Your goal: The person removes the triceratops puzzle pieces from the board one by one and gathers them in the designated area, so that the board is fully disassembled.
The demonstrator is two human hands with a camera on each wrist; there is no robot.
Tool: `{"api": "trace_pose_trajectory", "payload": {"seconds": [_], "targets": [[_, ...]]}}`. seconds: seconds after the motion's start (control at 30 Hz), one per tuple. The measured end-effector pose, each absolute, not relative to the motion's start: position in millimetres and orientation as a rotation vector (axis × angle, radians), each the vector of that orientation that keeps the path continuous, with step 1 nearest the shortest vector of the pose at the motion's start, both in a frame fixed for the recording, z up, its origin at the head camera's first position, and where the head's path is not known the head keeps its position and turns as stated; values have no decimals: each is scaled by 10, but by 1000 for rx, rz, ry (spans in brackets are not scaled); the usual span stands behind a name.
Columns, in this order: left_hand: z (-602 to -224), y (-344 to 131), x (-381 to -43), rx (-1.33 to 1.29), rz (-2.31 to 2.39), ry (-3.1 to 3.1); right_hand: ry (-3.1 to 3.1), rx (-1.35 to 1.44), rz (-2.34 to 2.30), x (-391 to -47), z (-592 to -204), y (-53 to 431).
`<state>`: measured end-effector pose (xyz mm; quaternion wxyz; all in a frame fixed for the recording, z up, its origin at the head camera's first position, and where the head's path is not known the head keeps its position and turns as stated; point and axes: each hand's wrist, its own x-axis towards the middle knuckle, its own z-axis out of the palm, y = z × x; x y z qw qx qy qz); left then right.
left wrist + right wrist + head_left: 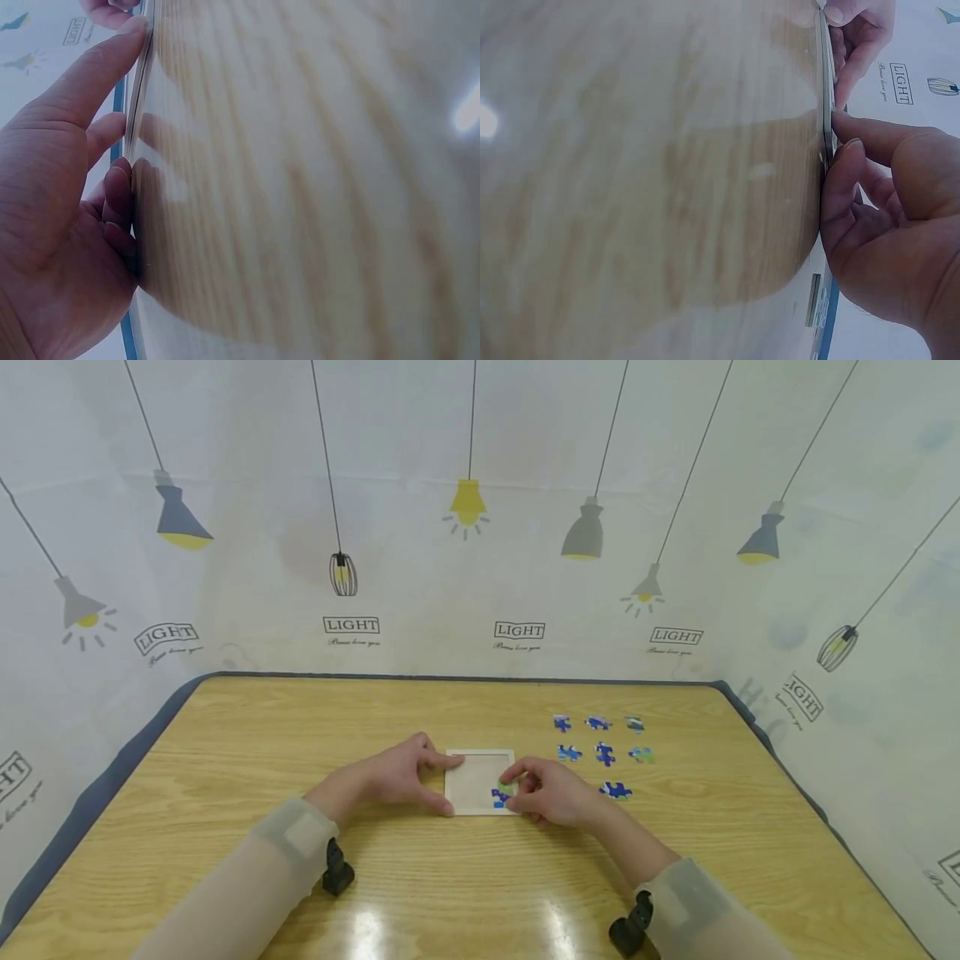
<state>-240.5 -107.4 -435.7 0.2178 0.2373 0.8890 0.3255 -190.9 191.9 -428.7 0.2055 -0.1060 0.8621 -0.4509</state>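
Note:
A shallow square puzzle tray (471, 783) with a pale rim lies on the table before me. My left hand (397, 773) is at its left side, thumb at the near corner and index finger by the far corner, steadying it. In the left wrist view, the thumb (94, 75) reaches straight to the rim. Over the tray's near right corner, my right hand (557, 792) pinches a green puzzle piece (505, 790) between curled index finger and thumb. A blue puzzle piece (498, 802) sits in the corner beside it. The fingers partly hide both pieces.
Several loose blue and green puzzle pieces (604, 753) lie in rows to the right of the tray. The wooden table (285, 735) ends at a dark blue edge, with a lamp-print cloth (420, 577) hanging behind it.

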Motion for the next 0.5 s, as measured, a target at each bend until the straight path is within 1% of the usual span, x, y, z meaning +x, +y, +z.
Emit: {"api": "trace_pose_trajectory", "payload": {"seconds": [0.5], "targets": [[-4359, -1076, -2407, 659, 904, 2463, 2479, -317, -1268, -1903, -4316, 1905]]}}
